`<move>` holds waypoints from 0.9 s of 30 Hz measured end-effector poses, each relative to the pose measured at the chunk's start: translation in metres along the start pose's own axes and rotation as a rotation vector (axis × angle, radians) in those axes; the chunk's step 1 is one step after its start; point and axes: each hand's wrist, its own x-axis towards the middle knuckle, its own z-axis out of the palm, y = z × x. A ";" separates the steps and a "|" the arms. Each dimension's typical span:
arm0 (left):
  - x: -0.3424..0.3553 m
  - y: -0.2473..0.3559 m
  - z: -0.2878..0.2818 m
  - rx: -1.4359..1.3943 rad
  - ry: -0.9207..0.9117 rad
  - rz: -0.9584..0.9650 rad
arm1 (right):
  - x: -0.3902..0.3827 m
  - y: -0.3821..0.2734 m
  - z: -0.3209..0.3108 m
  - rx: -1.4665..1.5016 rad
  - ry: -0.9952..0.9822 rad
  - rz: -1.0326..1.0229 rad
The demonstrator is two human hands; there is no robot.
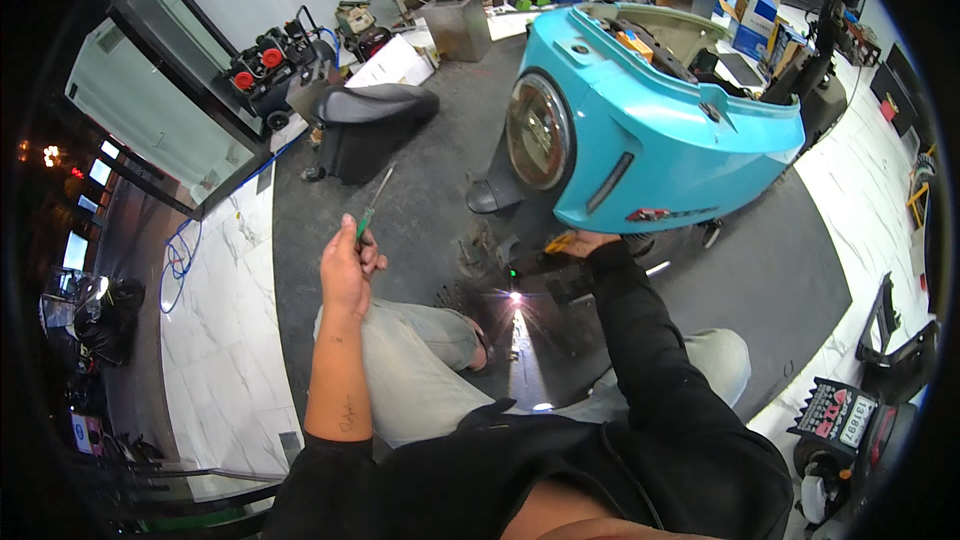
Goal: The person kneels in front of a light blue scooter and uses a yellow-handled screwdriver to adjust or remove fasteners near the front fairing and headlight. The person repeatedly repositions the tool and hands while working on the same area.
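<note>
My left hand (348, 265) is raised beside my left knee, its fingers closed round the green handle of a screwdriver (375, 202). The shaft points up and away from me. Lower right of the round headlight, my right hand (592, 243) reaches in beneath the turquoise scooter body (660, 135). Its fingers are closed on a yellow-orange object (560, 241), of which only a short piece shows; I cannot tell its kind. The large round headlight (540, 130) is set in the body's left end. Below it, dark metal parts (483, 248) are partly in shadow.
A bright light (515, 297) shines between my legs. At the far left of the dark mat lies a black scooter seat (375, 105). Behind are a metal box (455, 25), a black compressor with red parts (270, 65) and cluttered shelves. A blue hose (178, 265) lies on the white tiles.
</note>
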 end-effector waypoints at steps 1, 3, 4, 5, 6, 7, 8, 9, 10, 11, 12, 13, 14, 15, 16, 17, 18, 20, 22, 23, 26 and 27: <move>0.000 0.000 0.002 0.006 -0.004 -0.002 | -0.001 0.000 -0.004 0.074 -0.037 -0.012; 0.000 0.001 0.009 0.028 -0.020 -0.004 | 0.000 -0.007 -0.015 0.062 -0.040 -0.069; 0.000 0.001 0.013 0.030 -0.035 -0.002 | 0.001 -0.012 -0.021 0.259 -0.157 -0.052; 0.000 0.001 0.017 0.032 -0.040 -0.003 | 0.001 -0.019 -0.027 0.490 -0.246 -0.066; 0.000 0.000 0.022 0.027 -0.058 -0.005 | 0.004 -0.030 -0.028 0.804 -0.298 0.052; -0.001 -0.001 0.027 0.029 -0.080 -0.001 | 0.004 -0.039 -0.030 1.276 -0.258 0.247; -0.001 -0.001 0.031 0.033 -0.094 -0.001 | 0.010 -0.053 -0.027 1.851 -0.156 0.624; -0.001 -0.002 0.033 0.041 -0.106 0.000 | 0.010 -0.062 -0.027 2.117 -0.120 0.729; -0.003 -0.003 0.036 0.046 -0.108 -0.001 | 0.010 -0.070 -0.025 2.304 -0.058 0.807; -0.003 -0.004 0.038 0.055 -0.110 0.002 | 0.011 -0.076 -0.022 2.427 -0.012 0.808; -0.002 -0.003 0.038 0.058 -0.128 0.012 | 0.009 -0.080 -0.020 2.428 -0.061 0.643; -0.002 -0.003 0.037 0.070 -0.095 0.000 | 0.010 -0.081 -0.018 2.476 -0.080 0.593; -0.002 -0.003 0.036 0.071 -0.080 -0.003 | 0.010 -0.082 -0.016 2.514 -0.037 0.748; -0.001 -0.004 0.035 0.068 -0.062 -0.012 | 0.011 -0.082 -0.013 2.579 -0.045 0.830; 0.000 -0.003 0.034 0.064 -0.061 -0.009 | 0.011 -0.082 -0.010 2.602 -0.021 0.916; 0.002 -0.004 0.033 0.058 -0.054 -0.002 | 0.011 -0.082 -0.005 2.630 -0.036 0.982; 0.003 -0.004 0.032 0.054 -0.034 -0.008 | 0.012 -0.082 -0.001 2.624 -0.057 0.907; 0.004 -0.005 0.031 0.062 -0.005 -0.015 | 0.015 -0.080 0.007 2.701 -0.086 1.008; 0.005 -0.006 0.032 0.076 -0.025 -0.022 | 0.016 -0.077 0.012 2.733 -0.106 1.081; 0.006 -0.007 0.033 0.076 -0.031 -0.035 | 0.016 -0.075 0.014 2.699 -0.106 1.056; 0.007 -0.005 0.036 0.078 -0.052 -0.045 | 0.001 -0.071 0.021 2.183 -0.169 0.475; 0.007 -0.005 0.037 0.070 -0.055 -0.053 | -0.001 -0.070 0.022 2.204 -0.173 0.489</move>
